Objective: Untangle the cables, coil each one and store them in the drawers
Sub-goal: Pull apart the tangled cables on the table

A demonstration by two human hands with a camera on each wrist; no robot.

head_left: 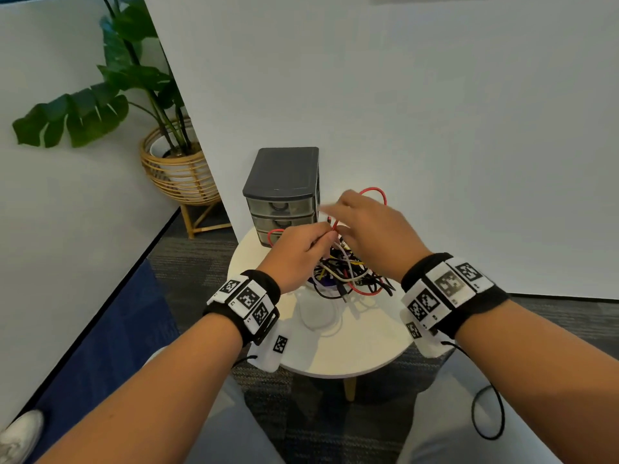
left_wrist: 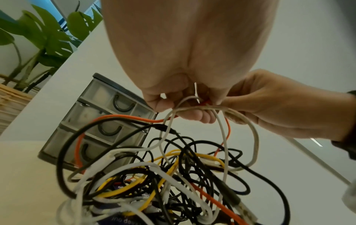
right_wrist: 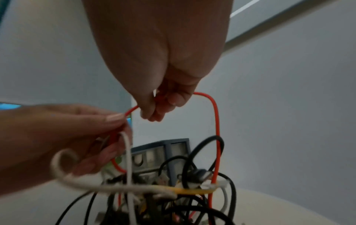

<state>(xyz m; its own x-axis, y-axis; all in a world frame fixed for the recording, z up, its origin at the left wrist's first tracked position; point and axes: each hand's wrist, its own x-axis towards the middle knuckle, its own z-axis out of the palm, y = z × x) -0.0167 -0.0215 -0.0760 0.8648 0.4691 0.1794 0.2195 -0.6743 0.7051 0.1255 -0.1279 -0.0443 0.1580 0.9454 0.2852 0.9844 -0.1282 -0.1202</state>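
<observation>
Both hands work above the cable tangle [head_left: 348,269], which sits heaped on the round white table [head_left: 351,349] just in front of the drawer unit [head_left: 283,195]. The left hand [head_left: 298,249] pinches a red cable [right_wrist: 216,129] between thumb and fingertips, directly in front of the drawer unit's lower drawers; a white cable [left_wrist: 223,134] also loops over its fingers, probably caught up rather than chosen. The right hand [head_left: 371,226] is curled round the same red cable a little further along, to the right of the drawer unit and slightly higher. The red cable arches up from this hand and drops back down into the tangle. Judgement: holding one strand at two close points, lifted clear of the heap, lets the person trace it and feed it out through the black, yellow and white loops without dragging the whole mass. All three drawers look closed, handles facing the person, so nothing appears stored yet; the task looks to be at an early stage, first cable not yet freed. Risk: the white loop over the left fingers may tighten if the red cable is pulled hard. A potted plant in a wicker stand [head_left: 177,169] stands on the floor to the left of the drawer unit, beyond the wall edge.
</observation>
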